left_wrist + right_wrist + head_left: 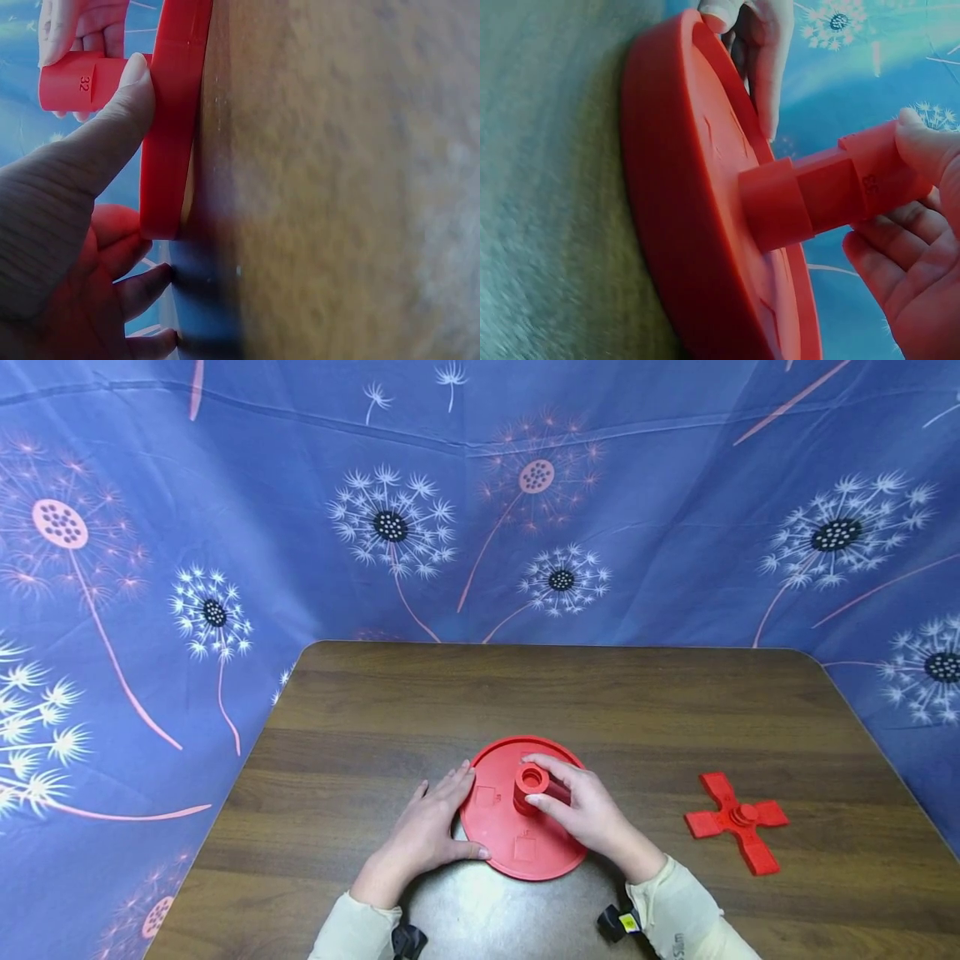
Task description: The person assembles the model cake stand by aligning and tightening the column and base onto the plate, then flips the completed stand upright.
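Note:
A round red base (pixel 502 839) with a raised rim lies on the table. From its middle rises a red cylindrical post (pixel 530 789), hollow at the top, with a notched side and a number on its upper part (pixel 67 82). My right hand (pixel 588 806) pinches the post's top between thumb and fingers. On the near left, my left hand (pixel 427 827) holds the base's rim, thumb at the front and fingers along the left side. In the right wrist view, the post's upper part (pixel 885 165) sits over a wider lower collar (pixel 775 204).
A red four-armed cross piece (pixel 738 821) with a round knob lies to the right on the wooden table (pixel 337 718). Behind the table hangs a blue cloth (pixel 285 527) with dandelion prints.

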`<state>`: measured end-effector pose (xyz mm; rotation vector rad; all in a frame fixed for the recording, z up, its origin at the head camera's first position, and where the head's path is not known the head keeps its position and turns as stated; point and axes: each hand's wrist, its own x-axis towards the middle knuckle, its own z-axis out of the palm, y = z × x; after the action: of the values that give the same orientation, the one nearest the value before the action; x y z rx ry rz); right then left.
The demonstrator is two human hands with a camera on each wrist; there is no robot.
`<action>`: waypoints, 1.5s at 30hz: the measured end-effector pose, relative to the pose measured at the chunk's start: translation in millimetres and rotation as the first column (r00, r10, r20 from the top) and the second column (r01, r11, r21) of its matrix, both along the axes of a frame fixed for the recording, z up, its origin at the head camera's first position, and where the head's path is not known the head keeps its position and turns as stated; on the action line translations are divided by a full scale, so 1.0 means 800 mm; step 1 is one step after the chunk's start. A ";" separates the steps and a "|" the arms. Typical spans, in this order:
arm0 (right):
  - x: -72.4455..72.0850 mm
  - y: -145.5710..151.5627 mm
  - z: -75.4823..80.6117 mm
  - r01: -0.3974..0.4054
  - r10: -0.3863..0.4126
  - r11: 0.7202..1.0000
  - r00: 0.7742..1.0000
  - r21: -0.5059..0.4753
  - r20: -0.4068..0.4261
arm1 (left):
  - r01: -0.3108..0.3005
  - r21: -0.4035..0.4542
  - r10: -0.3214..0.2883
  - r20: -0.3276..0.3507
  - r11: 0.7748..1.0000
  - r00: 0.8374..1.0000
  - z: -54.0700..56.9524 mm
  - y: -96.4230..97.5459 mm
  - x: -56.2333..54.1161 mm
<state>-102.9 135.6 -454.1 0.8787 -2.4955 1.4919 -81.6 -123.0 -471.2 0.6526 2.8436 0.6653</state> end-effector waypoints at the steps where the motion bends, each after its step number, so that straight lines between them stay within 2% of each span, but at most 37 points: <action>1: 0.000 -0.001 -0.001 0.001 -0.001 1.000 1.000 -0.007 -0.010 | -0.001 0.001 0.001 0.001 1.000 1.000 0.000 0.000 0.000; 8: 0.003 -0.004 -0.008 0.054 -0.054 0.999 0.996 -0.005 -0.066 | -0.006 0.000 0.006 -0.002 1.000 1.000 0.001 0.002 0.000; 24: 0.010 -0.010 -0.016 0.166 -0.163 0.986 0.980 0.019 -0.112 | -0.011 0.003 0.011 -0.018 1.000 1.000 0.001 0.003 0.002; 32: 0.012 -0.011 -0.017 0.208 -0.202 0.977 0.974 0.051 -0.106 | -0.006 0.007 0.006 -0.020 1.000 1.000 0.001 0.003 0.001; 39: 0.012 -0.010 -0.018 0.204 -0.199 0.978 0.976 0.052 -0.086 | 0.000 0.001 0.000 -0.021 1.000 1.000 0.002 0.004 -0.001; 45: 0.012 -0.009 -0.016 0.155 -0.152 0.987 0.985 0.035 -0.079 | -0.001 -0.008 0.001 -0.011 1.000 1.000 0.003 0.003 -0.001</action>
<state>-93.6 128.8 -467.0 0.7163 -2.4834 1.3391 -82.4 -120.9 -469.2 0.6552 2.8556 0.6517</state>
